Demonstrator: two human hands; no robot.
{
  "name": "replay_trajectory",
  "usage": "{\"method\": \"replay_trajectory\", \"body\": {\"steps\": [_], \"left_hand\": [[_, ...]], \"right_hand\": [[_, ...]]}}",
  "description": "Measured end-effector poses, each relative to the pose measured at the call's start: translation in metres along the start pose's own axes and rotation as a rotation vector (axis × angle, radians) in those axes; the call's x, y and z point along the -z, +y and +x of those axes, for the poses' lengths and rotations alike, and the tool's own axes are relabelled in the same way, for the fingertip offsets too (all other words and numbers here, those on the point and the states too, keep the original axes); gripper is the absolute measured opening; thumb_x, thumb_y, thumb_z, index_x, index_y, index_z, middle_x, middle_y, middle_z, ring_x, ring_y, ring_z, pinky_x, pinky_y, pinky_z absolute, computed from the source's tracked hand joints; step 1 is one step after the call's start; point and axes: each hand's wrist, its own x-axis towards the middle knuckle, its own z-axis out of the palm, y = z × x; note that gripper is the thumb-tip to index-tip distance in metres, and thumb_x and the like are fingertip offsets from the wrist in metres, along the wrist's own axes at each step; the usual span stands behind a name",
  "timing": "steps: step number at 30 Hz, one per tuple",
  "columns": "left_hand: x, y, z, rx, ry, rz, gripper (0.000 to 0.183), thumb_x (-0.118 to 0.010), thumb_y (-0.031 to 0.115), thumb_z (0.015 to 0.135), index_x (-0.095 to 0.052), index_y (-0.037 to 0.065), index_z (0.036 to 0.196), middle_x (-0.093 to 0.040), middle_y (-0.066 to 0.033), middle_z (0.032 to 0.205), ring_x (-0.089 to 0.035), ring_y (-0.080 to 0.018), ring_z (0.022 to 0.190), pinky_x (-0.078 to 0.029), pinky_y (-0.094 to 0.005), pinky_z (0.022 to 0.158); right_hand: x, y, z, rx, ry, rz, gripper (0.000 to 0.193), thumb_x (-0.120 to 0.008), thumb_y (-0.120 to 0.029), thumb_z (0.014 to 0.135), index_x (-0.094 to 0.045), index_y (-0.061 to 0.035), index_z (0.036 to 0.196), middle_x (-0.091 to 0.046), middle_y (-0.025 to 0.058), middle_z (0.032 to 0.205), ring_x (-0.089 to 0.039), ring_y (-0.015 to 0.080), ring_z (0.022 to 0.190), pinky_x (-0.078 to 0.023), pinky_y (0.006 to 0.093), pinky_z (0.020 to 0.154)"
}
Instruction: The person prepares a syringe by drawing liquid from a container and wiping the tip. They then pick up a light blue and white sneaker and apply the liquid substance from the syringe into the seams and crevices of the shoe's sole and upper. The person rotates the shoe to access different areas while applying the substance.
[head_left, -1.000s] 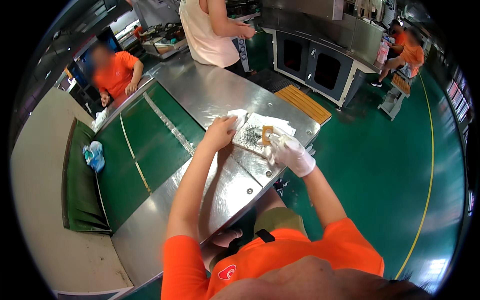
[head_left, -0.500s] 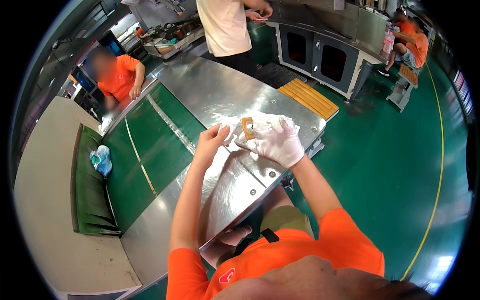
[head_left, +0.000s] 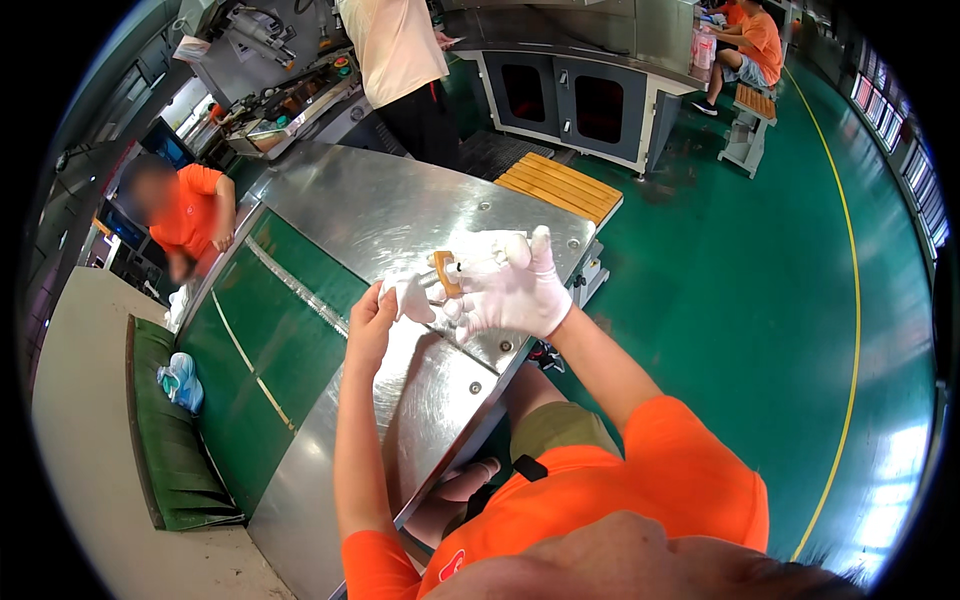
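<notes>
My bare left hand (head_left: pixel 369 325) is closed, pinching a bunched white cloth (head_left: pixel 411 297) between thumb and fingers. My right hand (head_left: pixel 525 292) wears a white glove, its thumb raised and its lower fingers curled. It holds a small piece with a flat tan block (head_left: pixel 446 273) at its left end. A short greyish part runs from the block toward the cloth. White glove and white cloth blend, so the rest of the piece is hidden. Both hands are above the metal table (head_left: pixel 390 200), near its right corner.
A green sunken panel (head_left: pixel 270 330) lies in the table at left, with a blue-and-white plastic bundle (head_left: pixel 182 382) at its edge. A co-worker in orange (head_left: pixel 190 215) is at the far left edge. Another person (head_left: pixel 400 70) stands beyond, near a slatted wooden platform (head_left: pixel 560 186).
My right thumb has lifted away from the fingers, opening the gloved hand wider. The left hand has turned slightly with the cloth. The whole view has shifted, moving the surroundings leftward.
</notes>
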Motion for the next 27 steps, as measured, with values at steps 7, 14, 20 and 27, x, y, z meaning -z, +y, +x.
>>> {"method": "replay_trajectory", "body": {"steps": [7,14,20,27], "left_hand": [[0.007,0.004,-0.006,-0.040,0.026,0.234,0.019,-0.062,0.019,0.094,-0.061,0.000,0.093,-0.054,0.0040,0.079,-0.045,-0.0059,0.071,-0.037,-0.0246,0.062],[-0.003,-0.005,0.036,0.025,-0.030,0.522,0.069,-0.075,0.035,0.079,-0.053,0.001,0.135,-0.056,-0.0206,0.133,-0.058,-0.0300,0.118,-0.045,-0.0349,0.099],[0.016,0.025,0.015,0.044,-0.002,0.451,0.085,-0.068,0.033,0.089,-0.019,0.007,0.154,-0.039,-0.0231,0.149,-0.042,-0.0316,0.137,-0.036,-0.0382,0.110],[0.039,0.053,-0.059,0.032,-0.034,-0.512,0.079,-0.057,0.018,0.093,-0.009,0.011,0.156,-0.026,-0.0247,0.154,-0.036,-0.0417,0.138,-0.032,-0.0525,0.112]], "right_hand": [[-0.015,0.012,-0.019,0.046,0.146,-0.126,0.097,-0.064,-0.065,0.077,-0.031,-0.0057,0.147,-0.044,0.0204,0.139,-0.050,0.0419,0.119,-0.044,0.0644,0.092],[-0.026,0.011,-0.039,0.224,0.360,-0.628,0.098,-0.080,-0.034,0.072,-0.026,0.0013,0.145,-0.051,0.0185,0.122,-0.059,0.0310,0.103,-0.056,0.0412,0.080],[-0.006,0.032,-0.050,0.169,0.580,-0.919,0.117,-0.085,-0.025,0.052,-0.022,0.0006,0.146,-0.047,0.0134,0.121,-0.057,0.0230,0.101,-0.053,0.0320,0.079],[-0.041,0.038,-0.014,-0.260,0.506,-1.854,0.111,-0.089,-0.026,0.054,-0.028,-0.0046,0.144,-0.049,0.0143,0.112,-0.058,0.0263,0.095,-0.052,0.0354,0.081]]}}
